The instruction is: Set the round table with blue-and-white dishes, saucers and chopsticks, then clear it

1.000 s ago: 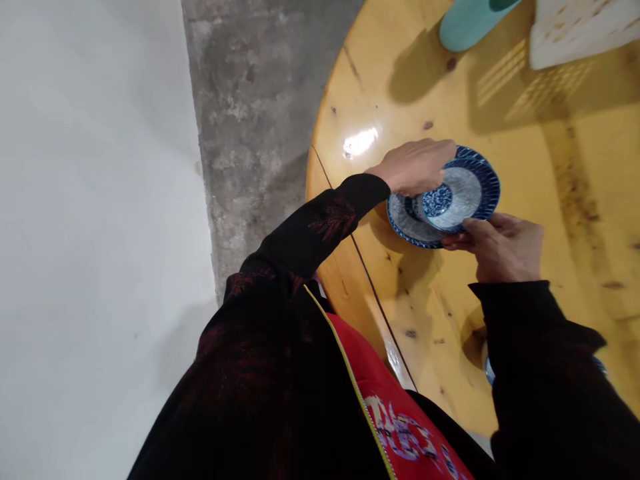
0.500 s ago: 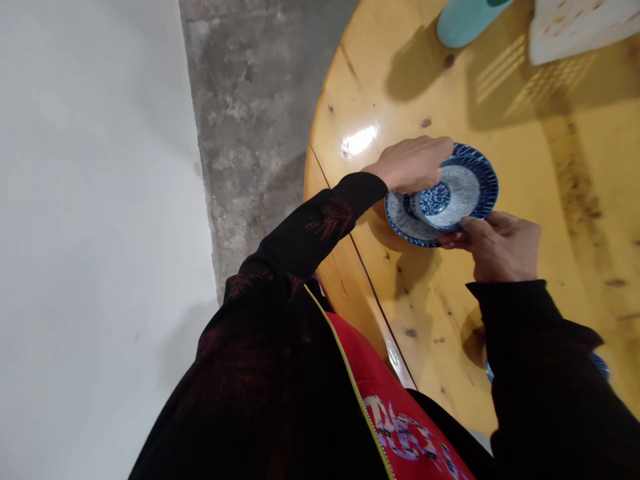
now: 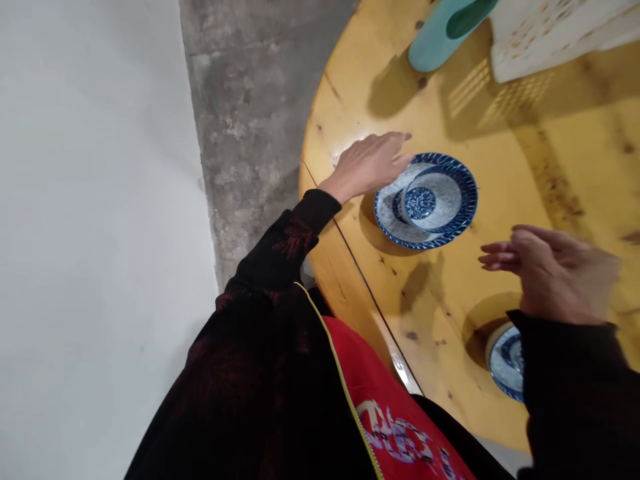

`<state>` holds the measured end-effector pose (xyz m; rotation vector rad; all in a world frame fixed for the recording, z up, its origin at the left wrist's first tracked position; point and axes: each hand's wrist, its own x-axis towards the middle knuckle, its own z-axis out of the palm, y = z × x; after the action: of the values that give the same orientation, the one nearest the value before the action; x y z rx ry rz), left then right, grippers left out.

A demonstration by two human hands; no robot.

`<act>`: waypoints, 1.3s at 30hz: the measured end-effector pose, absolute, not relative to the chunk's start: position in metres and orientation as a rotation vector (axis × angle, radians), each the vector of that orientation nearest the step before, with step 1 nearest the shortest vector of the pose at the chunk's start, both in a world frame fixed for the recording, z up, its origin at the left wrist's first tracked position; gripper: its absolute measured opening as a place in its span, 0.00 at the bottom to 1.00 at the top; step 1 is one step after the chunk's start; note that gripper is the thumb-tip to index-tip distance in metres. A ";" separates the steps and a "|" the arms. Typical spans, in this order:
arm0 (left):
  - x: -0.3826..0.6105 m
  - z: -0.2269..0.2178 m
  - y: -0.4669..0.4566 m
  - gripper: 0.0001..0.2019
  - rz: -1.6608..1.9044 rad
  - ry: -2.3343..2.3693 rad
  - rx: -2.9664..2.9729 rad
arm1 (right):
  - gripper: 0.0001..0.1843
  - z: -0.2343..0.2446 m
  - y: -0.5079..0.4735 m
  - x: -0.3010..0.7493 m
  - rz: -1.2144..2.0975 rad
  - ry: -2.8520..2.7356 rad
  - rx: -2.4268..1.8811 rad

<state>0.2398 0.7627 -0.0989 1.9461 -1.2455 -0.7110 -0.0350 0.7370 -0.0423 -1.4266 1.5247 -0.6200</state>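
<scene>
A small blue-and-white bowl (image 3: 447,193) rests in a larger blue-and-white patterned plate (image 3: 395,223) on the yellow wooden table. My left hand (image 3: 373,161) is just left of the plate's upper rim, fingers stretched out and thumb apart, holding nothing. My right hand (image 3: 555,267) hangs to the right of the plate, clear of it, with fingers loosely bent and nothing seen in them. Under my right wrist is a second piece of blue-and-white crockery (image 3: 507,363), partly hidden by the black sleeve.
A turquoise container (image 3: 433,50) lies or leans at the table's far side. Beside it stands a white basket with holes (image 3: 545,40). The round table's edge (image 3: 313,120) curves on the left, with grey floor (image 3: 250,133) and a white wall (image 3: 95,200) beyond.
Both hands have let go of the bowl. My left hand has drawn back to the left, and my right hand has moved right and down, uncovering part of the second crockery piece.
</scene>
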 end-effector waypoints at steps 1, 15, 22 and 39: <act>0.244 -0.091 0.768 0.08 -0.720 -1.297 1.956 | 0.17 -0.038 0.742 -0.044 -0.653 1.544 -1.414; 0.215 -0.066 0.810 0.09 -0.733 -1.295 1.916 | 0.16 -0.030 0.848 -0.120 -0.786 1.615 -1.129; 0.193 -0.079 0.905 0.10 -0.806 -1.057 1.986 | 0.23 -0.055 0.877 -0.117 -0.584 1.438 -1.014; 0.058 -0.090 1.020 0.11 -1.206 -0.964 1.975 | 0.27 -0.092 0.953 -0.143 -0.545 1.138 -0.866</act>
<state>0.0582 1.0202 -0.0901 1.9747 -0.9640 -1.2061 -0.1429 0.9527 -0.0922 -0.8662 1.1384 -0.5453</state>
